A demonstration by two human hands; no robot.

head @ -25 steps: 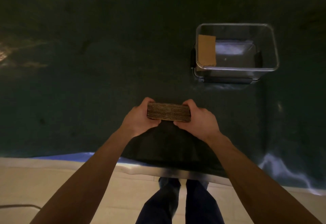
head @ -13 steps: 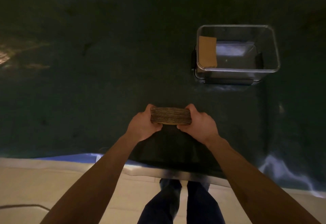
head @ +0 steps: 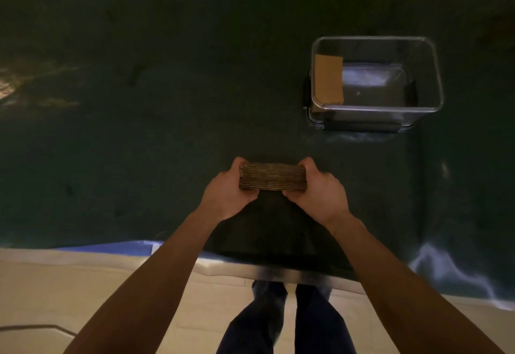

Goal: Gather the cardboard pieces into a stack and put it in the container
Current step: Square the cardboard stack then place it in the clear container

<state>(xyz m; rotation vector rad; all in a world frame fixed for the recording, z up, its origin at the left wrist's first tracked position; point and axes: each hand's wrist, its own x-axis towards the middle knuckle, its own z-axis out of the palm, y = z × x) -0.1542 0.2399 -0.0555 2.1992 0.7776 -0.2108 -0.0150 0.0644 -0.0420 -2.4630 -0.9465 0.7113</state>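
A thick stack of brown cardboard pieces [head: 272, 176] stands on edge on the dark green table, its layered edges facing me. My left hand [head: 226, 192] grips its left end and my right hand [head: 317, 192] grips its right end, thumbs toward me. The clear plastic container [head: 376, 109] stands farther back and to the right, apart from the stack. One tan cardboard piece [head: 328, 79] leans inside it against its left wall.
The dark green table cover [head: 139, 130] stretches wide to the left and back. Its near edge [head: 278, 271] shows a metal strip above a light floor. My legs [head: 284, 325] stand below that edge. Black latches sit on the container's sides.
The stack and both hands have stayed in nearly the same spot, shifting only slightly; the stack has been squared up between the hands. The container and its piece have not moved.
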